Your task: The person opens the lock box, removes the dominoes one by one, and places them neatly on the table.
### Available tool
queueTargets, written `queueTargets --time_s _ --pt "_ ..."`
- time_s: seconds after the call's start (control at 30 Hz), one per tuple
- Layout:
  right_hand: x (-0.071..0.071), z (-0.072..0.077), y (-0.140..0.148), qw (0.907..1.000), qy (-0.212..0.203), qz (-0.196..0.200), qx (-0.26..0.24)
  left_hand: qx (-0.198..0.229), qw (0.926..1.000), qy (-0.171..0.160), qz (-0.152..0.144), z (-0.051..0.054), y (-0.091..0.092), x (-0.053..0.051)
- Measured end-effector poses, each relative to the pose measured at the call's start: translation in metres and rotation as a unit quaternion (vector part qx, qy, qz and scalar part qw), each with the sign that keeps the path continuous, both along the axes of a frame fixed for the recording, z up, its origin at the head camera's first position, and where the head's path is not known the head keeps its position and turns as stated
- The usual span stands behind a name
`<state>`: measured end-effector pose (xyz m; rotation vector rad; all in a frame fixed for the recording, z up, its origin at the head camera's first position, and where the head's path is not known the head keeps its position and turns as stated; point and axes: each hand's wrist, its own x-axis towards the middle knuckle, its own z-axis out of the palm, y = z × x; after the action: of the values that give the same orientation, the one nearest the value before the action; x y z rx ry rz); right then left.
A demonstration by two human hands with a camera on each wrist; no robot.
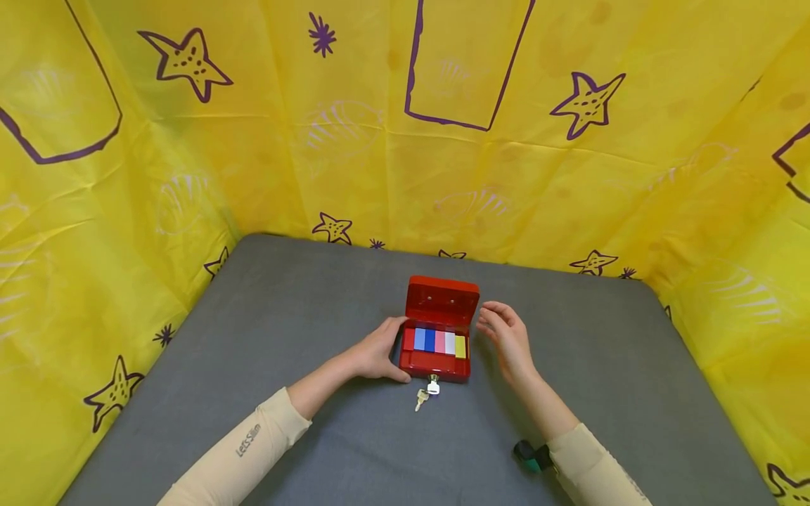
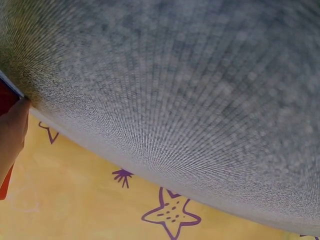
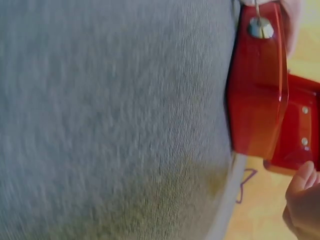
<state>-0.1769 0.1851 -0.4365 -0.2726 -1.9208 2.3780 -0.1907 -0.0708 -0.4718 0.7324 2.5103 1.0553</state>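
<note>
A red metal box (image 1: 435,365) stands on the grey surface with its lid (image 1: 441,299) raised. Inside lies a row of coloured blocks (image 1: 439,341): light blue, blue, pink, white and yellow. A key (image 1: 433,386) sits in the front lock, and a second key (image 1: 421,399) hangs beside it. My left hand (image 1: 380,351) grips the box's left side, thumb near the front corner. Just right of the lid, my right hand (image 1: 510,343) is raised with loosely bent fingers, holding nothing. The right wrist view shows its fingertips near the lid (image 3: 297,125); whether they touch it is unclear.
The grey surface (image 1: 304,295) extends around the box. Yellow cloth (image 1: 380,169) with purple starfish drawings hangs behind it and at both sides. A dark and green strap (image 1: 531,455) is at my right wrist.
</note>
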Motion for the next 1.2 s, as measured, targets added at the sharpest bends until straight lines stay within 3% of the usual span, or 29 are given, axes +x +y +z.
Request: queueTargets --time_s 0.17,0.27,0.37,0.5,0.73,0.9,1.2 --pt "0.003 -0.005 -0.008 0.9961 -0.005 0.055 0.069 0.001 1.0 0.001 -0.002 -0.002 0.0 -0.001" --pt "0.002 -0.009 -0.013 0.9827 0.006 0.102 0.154 0.004 1.0 0.002 -0.004 -0.002 0.0 -0.002" --pt "0.002 -0.013 -0.018 0.9553 0.035 0.151 0.251 0.003 1.0 0.004 -0.005 -0.001 0.0 -0.003" --pt "0.002 -0.018 -0.027 0.9157 0.083 0.197 0.34 0.001 1.0 0.005 -0.005 -0.001 -0.001 -0.003" --pt "-0.001 -0.024 -0.039 0.8516 0.158 0.222 0.448 0.004 0.9998 0.018 -0.011 -0.003 -0.002 -0.003" --pt "-0.005 -0.026 -0.046 0.8083 0.204 0.236 0.499 0.002 0.9996 0.025 -0.015 -0.003 -0.002 -0.003" --pt "-0.008 -0.026 -0.053 0.7482 0.265 0.286 0.536 -0.007 0.9997 0.018 -0.016 -0.004 -0.002 -0.005"
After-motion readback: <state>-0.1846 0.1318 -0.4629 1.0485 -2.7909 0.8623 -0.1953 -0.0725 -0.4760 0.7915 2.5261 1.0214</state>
